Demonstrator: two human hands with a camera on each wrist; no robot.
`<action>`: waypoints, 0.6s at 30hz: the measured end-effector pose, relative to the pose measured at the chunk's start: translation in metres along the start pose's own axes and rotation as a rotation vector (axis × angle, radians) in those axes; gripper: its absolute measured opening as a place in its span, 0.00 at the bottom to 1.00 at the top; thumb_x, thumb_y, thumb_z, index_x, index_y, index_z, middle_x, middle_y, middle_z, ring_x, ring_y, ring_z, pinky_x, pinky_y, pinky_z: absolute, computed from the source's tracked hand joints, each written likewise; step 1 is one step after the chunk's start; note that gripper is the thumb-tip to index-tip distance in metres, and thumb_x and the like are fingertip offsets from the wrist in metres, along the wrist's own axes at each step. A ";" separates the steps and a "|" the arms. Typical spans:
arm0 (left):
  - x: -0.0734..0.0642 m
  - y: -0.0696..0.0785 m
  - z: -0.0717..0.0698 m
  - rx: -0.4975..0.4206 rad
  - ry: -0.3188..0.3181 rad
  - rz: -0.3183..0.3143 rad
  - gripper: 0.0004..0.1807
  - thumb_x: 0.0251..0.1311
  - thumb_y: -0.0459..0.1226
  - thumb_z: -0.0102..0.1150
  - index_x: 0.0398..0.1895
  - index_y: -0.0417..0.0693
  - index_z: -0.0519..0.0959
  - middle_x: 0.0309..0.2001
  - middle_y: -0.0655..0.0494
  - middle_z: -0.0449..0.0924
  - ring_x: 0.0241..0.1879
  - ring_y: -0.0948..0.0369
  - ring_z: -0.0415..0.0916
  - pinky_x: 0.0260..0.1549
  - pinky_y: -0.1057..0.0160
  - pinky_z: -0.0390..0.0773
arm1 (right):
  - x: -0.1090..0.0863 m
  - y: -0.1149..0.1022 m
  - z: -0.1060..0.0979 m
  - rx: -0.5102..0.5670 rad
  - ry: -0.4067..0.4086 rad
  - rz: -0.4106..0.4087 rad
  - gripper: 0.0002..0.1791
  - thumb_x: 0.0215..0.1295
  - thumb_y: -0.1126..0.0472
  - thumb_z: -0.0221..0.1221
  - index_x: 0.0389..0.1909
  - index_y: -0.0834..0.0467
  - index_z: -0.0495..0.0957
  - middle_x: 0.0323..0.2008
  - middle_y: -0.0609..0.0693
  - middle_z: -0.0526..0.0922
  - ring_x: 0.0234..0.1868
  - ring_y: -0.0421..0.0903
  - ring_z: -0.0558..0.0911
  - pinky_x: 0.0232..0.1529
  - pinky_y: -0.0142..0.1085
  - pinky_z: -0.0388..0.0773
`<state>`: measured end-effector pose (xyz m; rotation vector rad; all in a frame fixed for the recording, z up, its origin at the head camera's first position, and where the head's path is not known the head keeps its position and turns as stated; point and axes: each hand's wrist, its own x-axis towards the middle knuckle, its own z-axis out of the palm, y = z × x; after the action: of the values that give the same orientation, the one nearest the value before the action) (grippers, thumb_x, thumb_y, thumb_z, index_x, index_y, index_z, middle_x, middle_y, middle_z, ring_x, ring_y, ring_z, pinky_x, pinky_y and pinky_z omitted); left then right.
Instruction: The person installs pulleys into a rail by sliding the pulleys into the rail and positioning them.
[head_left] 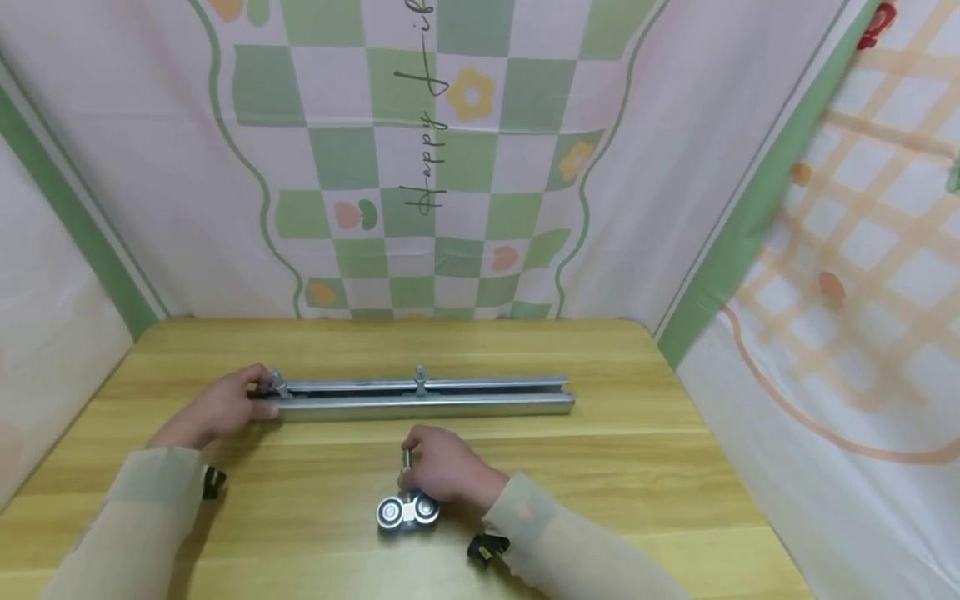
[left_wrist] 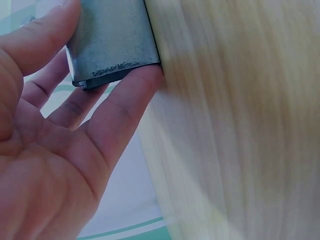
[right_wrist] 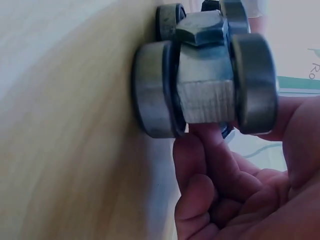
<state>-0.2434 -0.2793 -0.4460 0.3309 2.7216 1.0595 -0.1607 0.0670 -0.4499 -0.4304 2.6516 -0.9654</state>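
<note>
A metal C-shaped rail point(head_left: 450, 407) lies crosswise on the table, its slot facing up. Two threaded bolts stick up from the slot, one near the middle point(head_left: 420, 380) and one at the left end point(head_left: 279, 384). My left hand point(head_left: 221, 406) grips the rail's left end; in the left wrist view the thumb lies along the rail point(left_wrist: 115, 35) and the fingers reach round its end. Nearer to me, my right hand point(head_left: 447, 468) pinches the bolt of a roller trolley point(head_left: 407, 511). Steel wheels point(right_wrist: 152, 90) flank its block in the right wrist view, close to the tabletop.
The wood-grain table point(head_left: 600, 500) ends at a patterned curtain point(head_left: 405, 167) behind, with more cloth hanging at both sides. Black clips point(head_left: 487, 547) are worn at both sleeve cuffs.
</note>
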 end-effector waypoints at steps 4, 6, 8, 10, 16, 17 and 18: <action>0.000 0.001 0.000 -0.004 0.001 0.001 0.17 0.59 0.39 0.68 0.46 0.43 0.73 0.56 0.35 0.73 0.55 0.37 0.70 0.50 0.34 0.70 | -0.003 -0.001 -0.003 0.039 0.015 0.009 0.25 0.51 0.61 0.72 0.51 0.59 0.78 0.26 0.43 0.78 0.23 0.41 0.75 0.28 0.35 0.76; 0.001 0.001 0.000 -0.009 0.001 0.001 0.17 0.59 0.39 0.68 0.47 0.43 0.73 0.56 0.35 0.73 0.55 0.37 0.70 0.50 0.35 0.71 | -0.006 -0.003 -0.005 0.070 0.020 0.012 0.25 0.53 0.62 0.71 0.53 0.60 0.76 0.23 0.43 0.78 0.20 0.41 0.76 0.23 0.35 0.75; 0.001 0.002 -0.001 -0.012 -0.003 0.003 0.17 0.60 0.39 0.68 0.47 0.43 0.73 0.56 0.36 0.73 0.54 0.38 0.70 0.49 0.36 0.71 | -0.008 -0.005 -0.007 0.098 0.019 0.008 0.25 0.56 0.63 0.69 0.55 0.61 0.75 0.20 0.44 0.78 0.17 0.42 0.76 0.19 0.36 0.75; 0.001 0.002 -0.001 -0.013 -0.005 0.002 0.17 0.60 0.40 0.68 0.47 0.43 0.73 0.56 0.36 0.74 0.54 0.38 0.70 0.49 0.37 0.72 | -0.012 -0.007 -0.010 0.113 0.024 -0.001 0.24 0.58 0.64 0.68 0.55 0.60 0.74 0.19 0.43 0.78 0.16 0.42 0.76 0.16 0.35 0.74; -0.001 0.003 -0.001 -0.017 -0.004 0.006 0.17 0.60 0.39 0.68 0.46 0.43 0.73 0.55 0.37 0.74 0.52 0.40 0.71 0.46 0.41 0.73 | -0.020 -0.007 -0.013 0.110 0.047 -0.052 0.24 0.59 0.64 0.68 0.56 0.60 0.74 0.20 0.41 0.78 0.17 0.40 0.76 0.17 0.35 0.75; -0.001 0.002 -0.001 -0.016 -0.005 0.007 0.17 0.60 0.40 0.67 0.46 0.43 0.73 0.55 0.37 0.74 0.52 0.41 0.71 0.46 0.41 0.73 | -0.021 -0.007 -0.013 0.104 0.052 -0.064 0.24 0.59 0.64 0.67 0.56 0.60 0.74 0.20 0.40 0.78 0.17 0.40 0.76 0.17 0.35 0.75; -0.001 0.002 0.000 -0.019 -0.006 0.005 0.17 0.60 0.39 0.67 0.46 0.43 0.73 0.54 0.37 0.74 0.51 0.41 0.71 0.45 0.42 0.74 | -0.022 -0.006 -0.013 0.095 0.057 -0.074 0.23 0.60 0.64 0.67 0.56 0.60 0.74 0.20 0.40 0.78 0.17 0.39 0.76 0.17 0.34 0.75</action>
<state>-0.2421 -0.2784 -0.4443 0.3375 2.7049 1.0825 -0.1446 0.0777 -0.4325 -0.4887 2.6434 -1.1364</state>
